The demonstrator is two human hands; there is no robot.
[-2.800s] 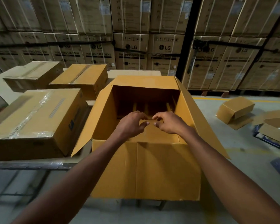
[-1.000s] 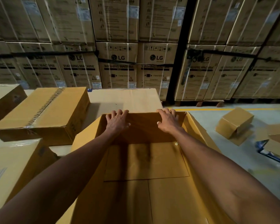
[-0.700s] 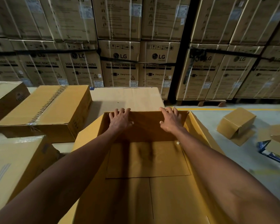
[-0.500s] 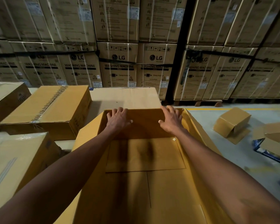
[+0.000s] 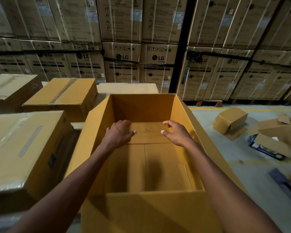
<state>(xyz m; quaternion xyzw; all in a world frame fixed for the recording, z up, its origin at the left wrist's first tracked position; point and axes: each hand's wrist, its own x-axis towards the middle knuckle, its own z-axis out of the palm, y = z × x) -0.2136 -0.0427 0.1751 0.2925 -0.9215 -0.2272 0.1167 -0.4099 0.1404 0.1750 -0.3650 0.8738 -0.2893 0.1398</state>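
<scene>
A large yellow-brown cardboard box (image 5: 141, 106) stands open right in front of me, its top flaps spread outward. Both my arms reach down into it. My left hand (image 5: 119, 134) lies with fingers nearly straight on the far inner bottom flap (image 5: 149, 133). My right hand (image 5: 175, 134) hovers over the same flap's right end, fingers loosely bent and thumb pointing left, holding nothing. The floor of the box shows two more flaps meeting at a seam (image 5: 145, 155).
Taped, sealed cartons (image 5: 23, 148) (image 5: 62, 95) sit close on the left, and another flat carton (image 5: 128, 88) lies behind the box. A wall of stacked washing machine cartons (image 5: 123, 64) fills the back. On the concrete floor to the right lie a small box (image 5: 230, 121) and torn cardboard (image 5: 275, 137).
Both hands have left the box's far top edge and dropped down inside to the bottom flap. The far flap now stands upright and the view has tilted downward.
</scene>
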